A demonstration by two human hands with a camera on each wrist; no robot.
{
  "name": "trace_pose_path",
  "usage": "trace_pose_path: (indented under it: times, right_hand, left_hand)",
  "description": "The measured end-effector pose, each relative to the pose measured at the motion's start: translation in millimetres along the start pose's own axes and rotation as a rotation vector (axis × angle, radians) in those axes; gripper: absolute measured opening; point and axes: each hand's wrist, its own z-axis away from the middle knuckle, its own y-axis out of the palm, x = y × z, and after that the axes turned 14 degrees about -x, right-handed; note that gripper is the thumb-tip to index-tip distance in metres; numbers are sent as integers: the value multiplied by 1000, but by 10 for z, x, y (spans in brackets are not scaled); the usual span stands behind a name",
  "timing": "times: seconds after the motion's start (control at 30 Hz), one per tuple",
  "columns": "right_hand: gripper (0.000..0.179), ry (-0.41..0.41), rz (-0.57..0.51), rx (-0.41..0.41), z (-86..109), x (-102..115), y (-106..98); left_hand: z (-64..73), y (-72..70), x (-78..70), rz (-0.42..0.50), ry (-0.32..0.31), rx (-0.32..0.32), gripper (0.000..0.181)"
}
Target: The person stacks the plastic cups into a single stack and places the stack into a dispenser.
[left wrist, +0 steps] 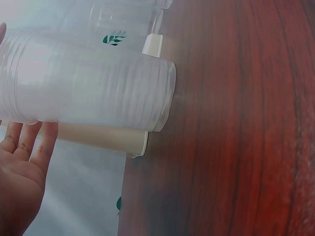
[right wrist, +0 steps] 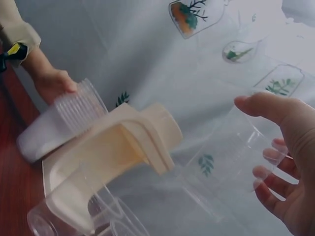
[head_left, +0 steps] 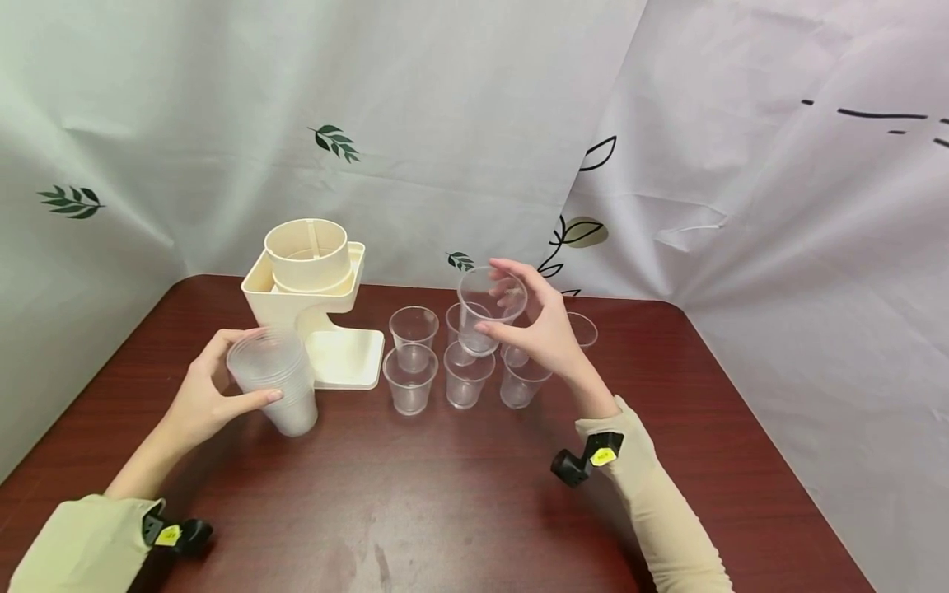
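Note:
In the head view my left hand (head_left: pixel 203 403) grips a stack of nested clear plastic cups (head_left: pixel 278 379), held tilted beside the cream holder. The left wrist view shows the stack (left wrist: pixel 93 81) side-on, with several fingers along its wall. My right hand (head_left: pixel 544 329) holds a single clear plastic cup (head_left: pixel 482 317) by its rim, between thumb and fingers, above the standing cups. Below it, several clear cups stand upright in two rows, among them a front-left cup (head_left: pixel 411 383) and a back-left cup (head_left: pixel 413 328). My right hand and forearm partly hide the cups at the right.
A cream plastic stand (head_left: pixel 344 358) with a round container (head_left: pixel 307 251) on top stands at the back left of the dark red wooden table (head_left: pixel 445 494). Behind the table hangs a pale curtain (head_left: pixel 445 123) printed with leaves.

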Motion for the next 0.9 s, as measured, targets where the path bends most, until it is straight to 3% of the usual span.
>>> trace_pose_path:
  times: [0.23,0.4,0.9]
  right_hand:
    - [69,46,-65,30,-97,30,162]
    - [68,38,-84,54,-149,35,276]
    - [70,44,-89,85,-240,81,572]
  left_hand:
    - [1,-6,5,15,-1,-1,74]
    - [1,-5,2,-27,7,-3,75]
    - [-5,-2,-6,-31,2,-3,75]
